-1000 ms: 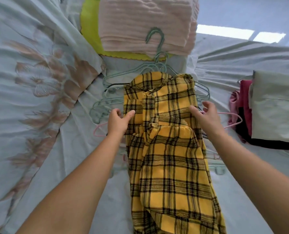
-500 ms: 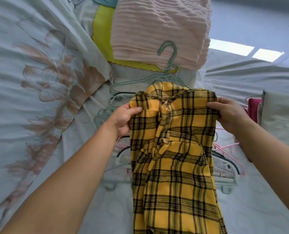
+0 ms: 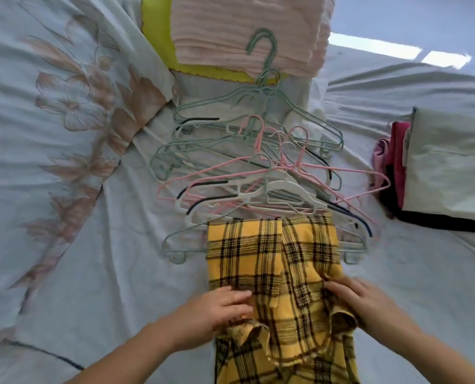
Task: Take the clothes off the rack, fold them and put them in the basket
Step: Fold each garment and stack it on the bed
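- Head view: both your forearms reach in from the bottom edge, one on each side of the yellow plaid garment (image 3: 275, 273), which lies on the pale bedsheet (image 3: 106, 273) in front of you.
- Your left hand (image 3: 219, 306) lies palm down on the garment's left part, fingers stretched towards the middle and resting flat on the cloth. The fingers are not curled round anything; the hand presses rather than holds.
- Your right hand (image 3: 355, 297) sits on the garment's right edge, fingers pointing inwards to the left. The fingertips meet a bunched fold of the cloth, but motion blur hides whether they pinch it or only press on it, so I cannot tell how that grip stands.
- The garment runs from the bottom edge of the picture up to a straight folded edge beyond your hands. Between your hands and below them the cloth is rumpled, with raised, frayed-looking edges; above your hands it lies flatter.
- The garment's far edge overlaps the near side of a pile of hangers (image 3: 258, 173), pink, pale green and white, spread on the sheet.
- Beyond the hangers lies a folded pink textured cloth (image 3: 244, 31) on top of a yellow-green cloth (image 3: 156, 29).
- At the left lies a bedcover with a floral print (image 3: 72, 106).
- At the right, well apart from your hands, sits a stack of folded clothes (image 3: 446, 167) with pink and dark layers under a pale top piece.
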Demonstrator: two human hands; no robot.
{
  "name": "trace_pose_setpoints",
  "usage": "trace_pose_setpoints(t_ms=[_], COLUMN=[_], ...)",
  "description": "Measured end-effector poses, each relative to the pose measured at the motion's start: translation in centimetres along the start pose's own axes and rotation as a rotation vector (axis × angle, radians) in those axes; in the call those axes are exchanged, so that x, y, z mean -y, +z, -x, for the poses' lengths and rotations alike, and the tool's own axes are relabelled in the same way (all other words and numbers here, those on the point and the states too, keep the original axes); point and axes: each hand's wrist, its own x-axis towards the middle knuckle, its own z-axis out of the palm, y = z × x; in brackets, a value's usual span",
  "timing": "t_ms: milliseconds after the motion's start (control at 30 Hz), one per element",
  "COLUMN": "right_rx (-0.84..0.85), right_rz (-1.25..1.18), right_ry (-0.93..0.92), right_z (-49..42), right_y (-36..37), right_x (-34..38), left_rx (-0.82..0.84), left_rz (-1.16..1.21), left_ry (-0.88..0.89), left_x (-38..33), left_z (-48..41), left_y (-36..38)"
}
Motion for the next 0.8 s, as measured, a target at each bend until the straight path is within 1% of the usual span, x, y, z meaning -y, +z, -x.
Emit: trace_pose_setpoints(t_ms=[33, 67, 133, 167, 200, 267, 300, 367, 433, 500, 567, 633, 667, 700, 733, 767, 800], right_rx=[0.018, 0.018, -0.058, -0.111, -0.169, -0.226, -0.259, -0.319, -0.237, -0.131, -0.100, -0.121, -0.151, -0.200, -0.271, -0.351, -0.439], right_rz=[0.090, 0.158, 0.207, 0.214, 0.210, 0.182, 0.157, 0.080, 0.100, 0.177, 0.198, 0.183, 0.157, 0.105, 0.001, -0.144, -0.314], right_ry=[-0.007, -0.024, -0.043, -0.034, -0.020, -0.040, -0.065, -0.055, 0.065, 0.141, 0.174, 0.164, 0.148, 0.137, 0.158, 0.237, 0.366], right_z=[-0.1, -0.2, -0.5, -0.8, -1.4, -3.0, -3.8, -5.3, -5.9, -6.1, -6.5, -6.7, -6.6, -6.2, -5.5, -4.4, -2.9], right_y=[0.9, 1.1, 0.7, 0.1, -0.6, -1.6, -1.6, 0.0, 3.2, 6.3, 7.6, 7.3, 6.8, 6.3, 5.8, 5.4, 5.1], right_x=[-0.3, -0.4, -0.6, -0.4, -0.1, 1.3, 2.2, 3.4, 3.5, 2.8, 2.3, 2.5, 2.5, 2.6, 2.8, 3.3, 4.0], left_rx=[0.083, 0.102, 0.025, -0.039, -0.104, -0.215, -0.233, -0.179, -0.090, -0.014, 0.007, 0.004, -0.026, -0.107, -0.243, -0.416, -0.583], left_rz=[-0.081, -0.135, -0.143, -0.180, -0.264, -0.392, -0.424, -0.421, -0.399, -0.412, -0.405, -0.421, -0.404, -0.348, -0.245, -0.092, 0.097], left_ry=[-0.009, 0.011, 0.050, 0.075, 0.088, -0.013, -0.084, -0.228, -0.341, -0.345, -0.339, -0.328, -0.318, -0.315, -0.344, -0.418, -0.553], left_x=[0.0, -0.1, -1.0, -1.4, -1.5, -1.9, -1.9, -1.7, -1.6, -0.9, -0.4, -0.7, -1.2, -1.9, -2.9, -4.3, -5.8], left_z=[0.3, 0.4, 0.4, -0.1, -0.7, -2.7, -4.0, -6.4, -8.1, -9.0, -9.4, -9.4, -9.2, -8.6, -7.6, -6.2, -4.4], left_y=[0.9, 1.2, 1.0, 0.8, 0.9, 0.8, 1.1, 1.8, 2.8, 4.1, 4.3, 3.7, 3.4, 3.5, 3.8, 4.4, 5.6])
